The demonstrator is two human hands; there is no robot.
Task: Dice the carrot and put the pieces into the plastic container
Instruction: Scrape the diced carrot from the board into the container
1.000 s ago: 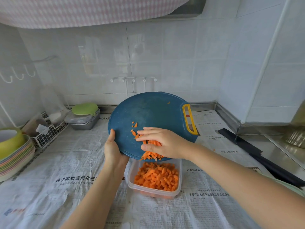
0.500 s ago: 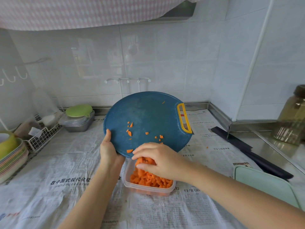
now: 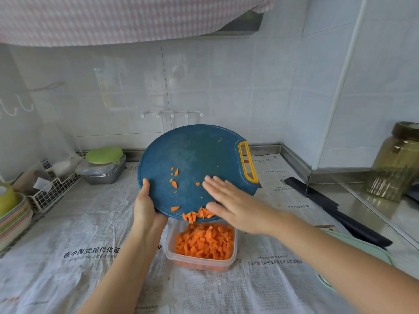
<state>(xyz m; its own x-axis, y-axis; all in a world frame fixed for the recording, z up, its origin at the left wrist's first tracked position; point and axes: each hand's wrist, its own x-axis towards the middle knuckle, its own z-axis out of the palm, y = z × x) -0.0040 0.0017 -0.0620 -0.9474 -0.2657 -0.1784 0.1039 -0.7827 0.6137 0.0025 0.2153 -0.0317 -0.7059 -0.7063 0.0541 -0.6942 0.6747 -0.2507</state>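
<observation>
A round blue cutting board (image 3: 195, 155) with a yellow handle is tilted up over the clear plastic container (image 3: 235, 241), which holds a heap of diced carrot (image 3: 204, 242). My left hand (image 3: 146, 206) grips the board's lower left edge. My right hand (image 3: 231, 203) lies flat on the board's lower right, fingers straight, beside a small pile of carrot pieces (image 3: 197, 214) at the board's bottom edge. A few loose carrot bits (image 3: 174, 177) cling higher up the board.
Newspaper (image 3: 68, 234) covers the counter. A black knife (image 3: 335, 209) lies to the right, a pale green lid (image 3: 353, 248) near my right forearm. A jar (image 3: 395, 159) stands far right. Stacked containers (image 3: 102, 168), a wire rack (image 3: 48, 191) and stacked bowls (image 3: 12, 214) are at left.
My right hand went from the container back up onto the board, fingers now straight, and a pile of carrot pieces has gathered at the board's bottom edge. The left hand keeps its grip.
</observation>
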